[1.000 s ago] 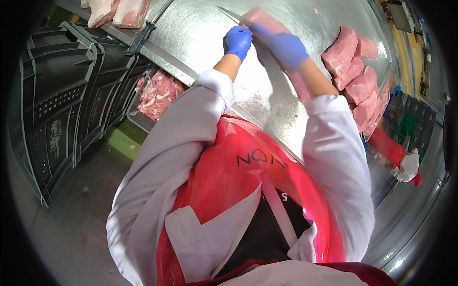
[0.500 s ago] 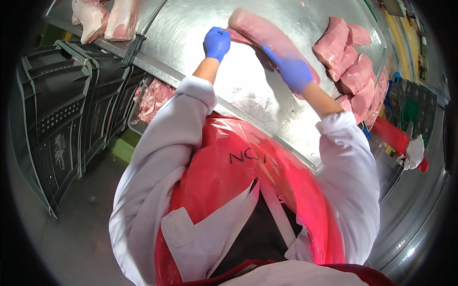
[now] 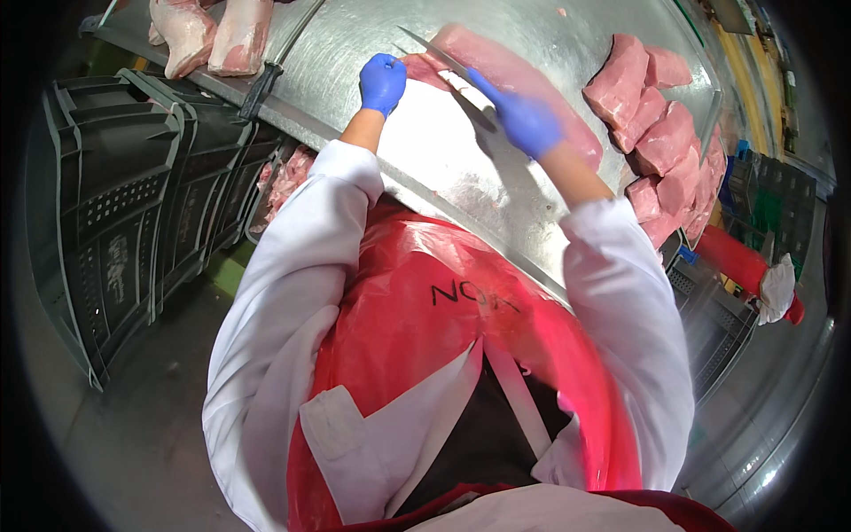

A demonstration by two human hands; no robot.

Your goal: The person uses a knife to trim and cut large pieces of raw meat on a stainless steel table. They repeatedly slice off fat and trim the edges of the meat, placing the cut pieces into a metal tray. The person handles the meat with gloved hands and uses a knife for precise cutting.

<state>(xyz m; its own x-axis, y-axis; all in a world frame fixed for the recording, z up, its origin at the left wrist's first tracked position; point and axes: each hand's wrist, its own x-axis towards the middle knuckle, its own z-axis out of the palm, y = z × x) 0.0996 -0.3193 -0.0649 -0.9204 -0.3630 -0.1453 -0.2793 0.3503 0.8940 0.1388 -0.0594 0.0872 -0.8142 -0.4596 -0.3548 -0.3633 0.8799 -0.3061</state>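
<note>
Long pink meat piece [image 3: 527, 78] lying on steel table [image 3: 341, 66]. Left hand [image 3: 383, 83] clamped on thin strip [image 3: 424, 71] at its far end. Right hand [image 3: 529, 124], apart from left, blurred, seemingly closed round knife [image 3: 438, 52]. Meat chunks [image 3: 666, 138] at right.

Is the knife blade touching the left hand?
Apart: the head view shows metal tabletop and meat between the knife blade and the left hand.

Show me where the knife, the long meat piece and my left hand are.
Knife [image 3: 438, 53]: head view, on the blade.
Long meat piece [image 3: 515, 71]: head view, on its middle.
Left hand [image 3: 383, 83]: head view, on its gloved back.
</note>
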